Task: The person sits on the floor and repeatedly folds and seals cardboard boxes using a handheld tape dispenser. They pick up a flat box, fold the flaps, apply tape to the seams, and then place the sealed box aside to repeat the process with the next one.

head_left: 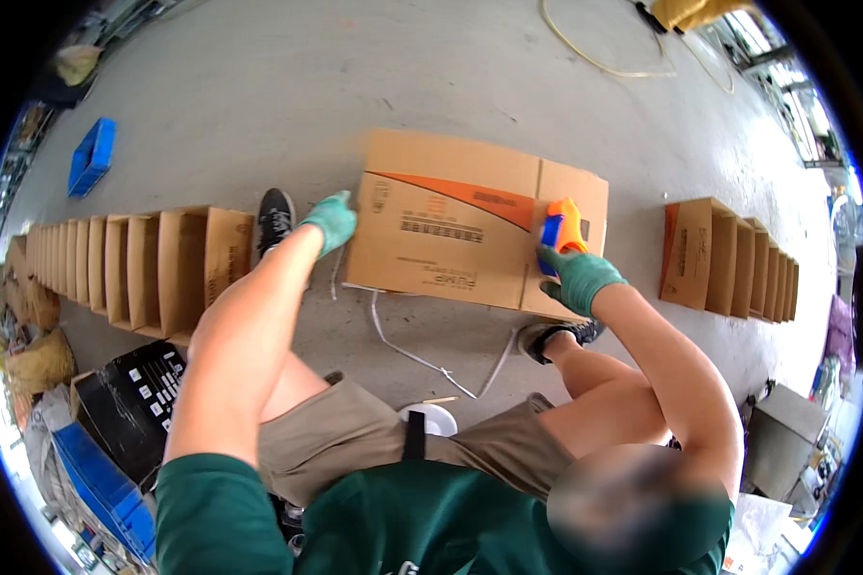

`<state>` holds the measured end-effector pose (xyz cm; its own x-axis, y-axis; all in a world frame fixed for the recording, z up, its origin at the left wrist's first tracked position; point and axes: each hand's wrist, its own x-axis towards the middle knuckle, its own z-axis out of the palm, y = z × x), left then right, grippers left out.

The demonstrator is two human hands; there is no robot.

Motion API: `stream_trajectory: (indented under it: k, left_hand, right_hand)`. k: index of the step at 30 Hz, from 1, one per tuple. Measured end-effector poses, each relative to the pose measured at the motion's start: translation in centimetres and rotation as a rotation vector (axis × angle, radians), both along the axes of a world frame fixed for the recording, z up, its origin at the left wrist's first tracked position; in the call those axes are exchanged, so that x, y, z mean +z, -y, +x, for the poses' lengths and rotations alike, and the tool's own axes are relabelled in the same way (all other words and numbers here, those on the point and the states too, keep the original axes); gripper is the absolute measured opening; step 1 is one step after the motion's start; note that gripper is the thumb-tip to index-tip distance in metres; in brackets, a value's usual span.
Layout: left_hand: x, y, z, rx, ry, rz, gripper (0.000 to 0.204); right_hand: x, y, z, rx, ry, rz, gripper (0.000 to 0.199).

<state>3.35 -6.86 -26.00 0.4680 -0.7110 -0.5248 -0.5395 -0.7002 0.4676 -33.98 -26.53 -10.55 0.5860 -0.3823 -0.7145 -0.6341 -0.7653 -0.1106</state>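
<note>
Strap [444, 371], white, loops loosely in front. Just past it, carton [455, 230], long axis left-right, between both hands. Right hand [583, 282] is the nearer one (overlaps carton's right end), fingers wrapped around orange-and-blue tape dispenser [564, 228]. Left hand [333, 222], slightly farther out, just beside carton's left edge; can't tell how far open or whether touching.

A single wide fisheye view looks steeply down from the person's head, with the green shirt [403, 517] close at the lower edge and the floor [307, 86] receding toward the top. The left hand [332, 222], right hand [585, 281] and cardboard box [451, 196] sit farther off, around the middle.
</note>
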Motion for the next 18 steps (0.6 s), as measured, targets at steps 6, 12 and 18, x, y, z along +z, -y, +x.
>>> stream_trajectory:
  k: [6,12,18]
  left_hand:
    - [0.4,2.5,-0.9,0.087,-0.316,0.027,0.040]
    - [2.2,2.5,-1.3,0.095,-0.331,0.094,0.051]
    - [0.2,1.3,-0.8,0.250,-0.349,-0.138,0.047]
  right_hand:
    - [-11.0,-1.0,-4.6,-0.048,0.114,-0.271,0.042]
    - [-12.4,-1.5,-5.6,-0.195,0.264,-0.306,0.038]
    - [-11.6,-1.9,-4.6,-0.178,0.306,-0.328,0.036]
